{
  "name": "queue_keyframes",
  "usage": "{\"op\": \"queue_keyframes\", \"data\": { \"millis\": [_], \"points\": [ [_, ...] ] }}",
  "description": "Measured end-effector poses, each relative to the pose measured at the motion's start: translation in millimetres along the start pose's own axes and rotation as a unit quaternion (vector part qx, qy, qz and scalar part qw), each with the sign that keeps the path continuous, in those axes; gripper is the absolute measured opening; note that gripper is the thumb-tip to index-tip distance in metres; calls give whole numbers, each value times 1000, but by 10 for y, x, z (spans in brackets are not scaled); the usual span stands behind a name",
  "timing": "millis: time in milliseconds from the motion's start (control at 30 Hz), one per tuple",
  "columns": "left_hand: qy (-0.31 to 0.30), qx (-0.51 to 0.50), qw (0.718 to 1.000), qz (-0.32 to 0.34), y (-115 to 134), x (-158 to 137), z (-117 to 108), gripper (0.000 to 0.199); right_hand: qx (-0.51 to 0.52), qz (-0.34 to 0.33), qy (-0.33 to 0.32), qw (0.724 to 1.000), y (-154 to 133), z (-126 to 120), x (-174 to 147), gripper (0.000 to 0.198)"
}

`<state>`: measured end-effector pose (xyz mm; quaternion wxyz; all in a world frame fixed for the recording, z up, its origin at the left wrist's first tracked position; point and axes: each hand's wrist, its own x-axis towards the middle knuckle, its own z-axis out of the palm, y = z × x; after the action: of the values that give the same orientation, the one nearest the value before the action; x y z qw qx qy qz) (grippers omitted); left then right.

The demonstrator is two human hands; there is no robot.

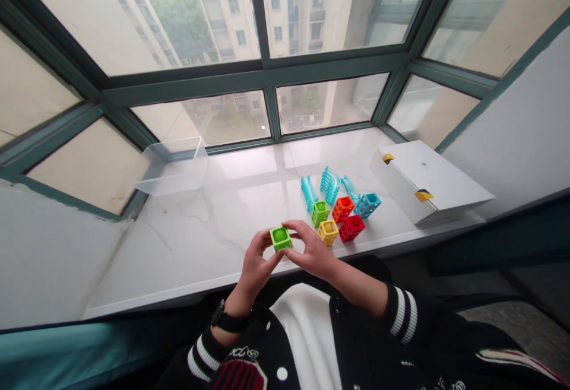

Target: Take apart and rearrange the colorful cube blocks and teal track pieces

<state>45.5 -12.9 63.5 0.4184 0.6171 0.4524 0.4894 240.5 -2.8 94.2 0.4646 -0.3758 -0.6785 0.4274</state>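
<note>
Near the front edge of the white marble sill, my left hand and my right hand grip a lime-green toy block from both sides. Its square top has a round hollow facing up. Just right of my right hand stand a yellow block, a second green block, an orange-red block, a dark red block and a blue block. Behind them are turquoise ribbed track pieces, a straight one and a curved one.
A clear plastic bin stands at the back left of the sill. On the right lies a white box with yellow-and-black tabs. Green-framed windows close off the back, and walls bound both sides.
</note>
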Motion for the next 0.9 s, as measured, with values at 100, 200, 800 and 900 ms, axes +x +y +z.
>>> {"op": "queue_keyframes", "data": {
  "millis": [100, 200, 800, 900],
  "points": [
    [25, 88, 994, 51, 61, 48, 32, 42, -39, 5, 3, 999, -50, -60, 8, 60],
    [27, 147, 984, 94, 119, 142, 115, 40, -69, 22, 25, 997, -94, -150, 25, 58],
    [-94, 131, 984, 73, -336, 1037, 872, 39, -202, 60, 222, 952, -9, -1354, 61, 49],
    [-114, 152, 980, 64, -454, 1126, 960, 44, -207, 66, 225, 950, 83, -1397, 85, 48]
  ]
}}
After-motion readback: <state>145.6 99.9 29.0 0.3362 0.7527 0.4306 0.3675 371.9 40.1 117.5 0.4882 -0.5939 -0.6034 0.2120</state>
